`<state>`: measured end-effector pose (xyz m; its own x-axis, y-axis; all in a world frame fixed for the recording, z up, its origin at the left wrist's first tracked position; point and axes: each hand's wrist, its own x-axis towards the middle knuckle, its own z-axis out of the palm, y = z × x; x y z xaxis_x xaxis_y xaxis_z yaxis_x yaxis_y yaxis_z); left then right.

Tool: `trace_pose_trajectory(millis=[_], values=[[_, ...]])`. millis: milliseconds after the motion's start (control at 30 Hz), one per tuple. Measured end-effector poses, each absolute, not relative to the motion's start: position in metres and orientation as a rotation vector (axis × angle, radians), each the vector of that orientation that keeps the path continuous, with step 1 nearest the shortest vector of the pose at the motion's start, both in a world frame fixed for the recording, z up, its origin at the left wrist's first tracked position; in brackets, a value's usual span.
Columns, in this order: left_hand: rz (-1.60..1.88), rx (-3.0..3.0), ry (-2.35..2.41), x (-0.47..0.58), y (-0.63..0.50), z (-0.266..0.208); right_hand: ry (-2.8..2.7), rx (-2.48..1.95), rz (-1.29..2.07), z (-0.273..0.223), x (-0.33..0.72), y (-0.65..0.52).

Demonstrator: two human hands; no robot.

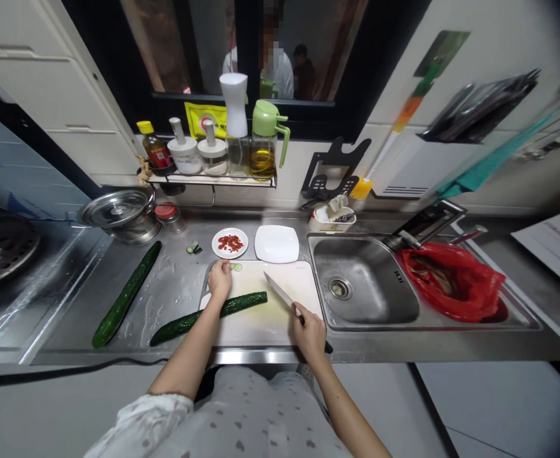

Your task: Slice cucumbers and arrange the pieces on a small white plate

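Observation:
My right hand (309, 334) is wrapped round the dark handle of a kitchen knife (280, 290), its blade pointing up and left over the cutting board (251, 331). At the board's upper left corner is my left hand (219, 280), fingers bunched together beside thin cucumber slices (236, 267); what they pinch is hidden. Beneath my left wrist lies a cucumber (244, 302) with its right end cut off, partly on the board and partly on the counter. A second, whole cucumber (126, 296) rests on the counter to the left.
Behind the board stand a plate of chopped red pieces (215, 252) and a white square plate (276, 243). Cucumber scraps (194, 248) lie nearby. A sink (365, 280) with a red plastic bag (456, 286) is at right. A lidded pot (117, 213) and condiment shelf (213, 180) are behind.

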<state>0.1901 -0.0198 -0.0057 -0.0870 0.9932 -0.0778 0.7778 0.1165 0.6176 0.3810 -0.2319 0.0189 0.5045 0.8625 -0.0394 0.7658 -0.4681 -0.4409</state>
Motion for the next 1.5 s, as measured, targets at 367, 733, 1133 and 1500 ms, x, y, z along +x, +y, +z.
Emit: trace_pose_trajectory(millis=[367,733,1133,1500], values=[[0.472,2.221,1.191,0.184,-0.080,0.012,-1.205,-2.299,0.573,0.022,0.382,-0.211],[0.412,2.367,0.987,0.189,-0.094,0.011,-1.462,-2.481,0.687,0.034,0.363,-0.197],[0.356,2.513,0.964,0.192,-0.093,-0.001,-1.564,-2.532,0.748,0.047,0.347,-0.189],[0.420,2.599,0.962,0.193,-0.087,-0.006,-1.559,-2.519,0.796,0.050,0.339,-0.183]])
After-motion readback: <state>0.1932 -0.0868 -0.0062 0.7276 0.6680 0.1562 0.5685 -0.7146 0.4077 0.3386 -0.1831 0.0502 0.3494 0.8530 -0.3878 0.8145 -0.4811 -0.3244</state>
